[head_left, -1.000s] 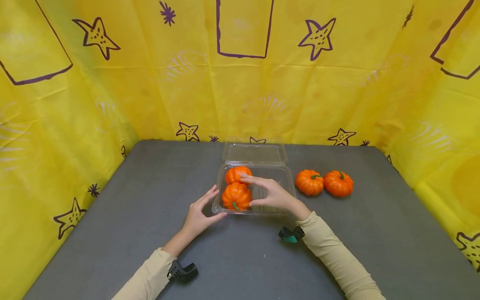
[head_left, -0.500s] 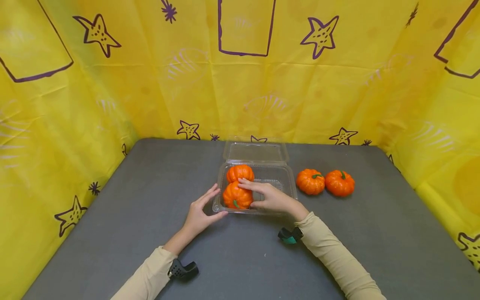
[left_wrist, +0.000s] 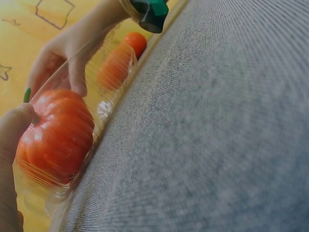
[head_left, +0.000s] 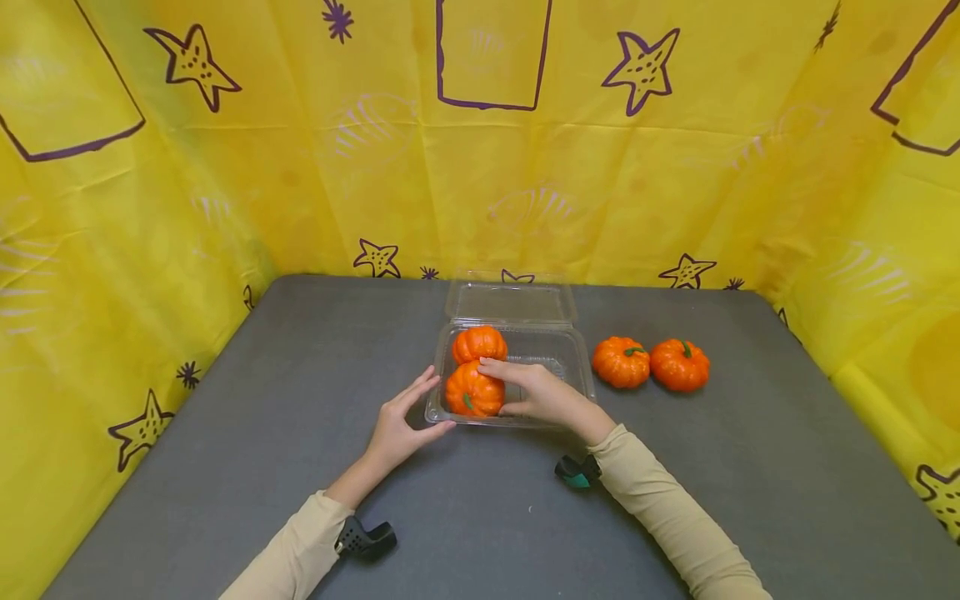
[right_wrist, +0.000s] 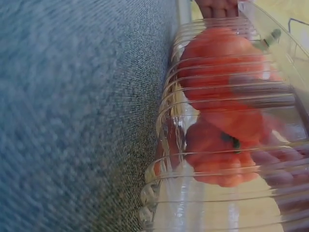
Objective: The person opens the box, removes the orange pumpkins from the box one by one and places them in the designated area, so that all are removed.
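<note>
A clear plastic clamshell container [head_left: 566, 367] stands on the table with its lid raised behind it. Two small orange pumpkins occupy its left side: a front pumpkin [head_left: 472, 392] with its green stem toward me, and a rear pumpkin [head_left: 480, 343] touching it. My right hand [head_left: 551, 396] reaches into the container. Its bent fingers and thumb span the front pumpkin's right side, fingertips on its upper edge. My left hand [head_left: 397, 429] rests against the container's front left corner, fingers extended along the left wall and thumb at the front rim [left_wrist: 21, 116].
Two more pumpkins, a nearer one [head_left: 621, 362] and a farther one [head_left: 679, 365], sit side by side right of the container. The grey table [head_left: 262, 375] backs onto a yellow patterned cloth [head_left: 300, 183]. The transparent lid [head_left: 510, 302] leans toward the cloth.
My right hand's fingers have moved from the rear pumpkin down to the front one. The front pumpkin has turned slightly, its stem shifting left. My left hand has stayed at the corner.
</note>
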Action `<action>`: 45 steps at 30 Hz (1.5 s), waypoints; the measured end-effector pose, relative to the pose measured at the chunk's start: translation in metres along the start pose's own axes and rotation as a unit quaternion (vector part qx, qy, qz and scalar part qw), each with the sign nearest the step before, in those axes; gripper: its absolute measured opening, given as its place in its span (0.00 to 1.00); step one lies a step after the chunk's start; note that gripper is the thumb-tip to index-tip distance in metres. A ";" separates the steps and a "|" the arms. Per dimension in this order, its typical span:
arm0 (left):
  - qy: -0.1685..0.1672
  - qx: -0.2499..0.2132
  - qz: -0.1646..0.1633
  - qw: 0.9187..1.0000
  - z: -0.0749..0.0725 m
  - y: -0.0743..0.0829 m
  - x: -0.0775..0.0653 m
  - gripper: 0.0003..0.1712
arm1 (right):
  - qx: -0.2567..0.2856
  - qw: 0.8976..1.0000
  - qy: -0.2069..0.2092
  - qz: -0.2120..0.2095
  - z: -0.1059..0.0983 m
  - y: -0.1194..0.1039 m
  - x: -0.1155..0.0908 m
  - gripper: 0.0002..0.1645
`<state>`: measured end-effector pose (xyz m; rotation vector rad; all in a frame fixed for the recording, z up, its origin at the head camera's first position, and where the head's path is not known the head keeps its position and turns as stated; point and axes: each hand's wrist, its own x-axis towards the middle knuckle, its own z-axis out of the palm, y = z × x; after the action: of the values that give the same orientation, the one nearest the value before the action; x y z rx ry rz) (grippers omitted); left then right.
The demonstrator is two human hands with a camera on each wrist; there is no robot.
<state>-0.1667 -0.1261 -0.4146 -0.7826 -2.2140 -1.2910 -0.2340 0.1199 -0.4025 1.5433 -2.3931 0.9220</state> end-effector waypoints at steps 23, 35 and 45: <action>-0.003 -0.005 -0.009 1.000 0.009 -0.040 -0.011 0.37 | 0.040 0.998 0.055 0.013 -0.007 0.001 -0.003 0.35; 0.005 0.004 -0.004 1.000 0.000 -0.014 -0.004 0.36 | 0.186 0.979 0.078 0.042 -0.030 -0.034 0.008 0.33; 0.002 0.002 0.001 1.000 -0.003 0.001 -0.001 0.35 | 0.246 0.963 0.072 0.086 -0.028 -0.035 0.001 0.30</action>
<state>-0.1646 -0.1283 -0.4136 -0.7799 -2.2103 -1.2862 -0.2104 0.1251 -0.3648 1.3495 -2.3319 1.7087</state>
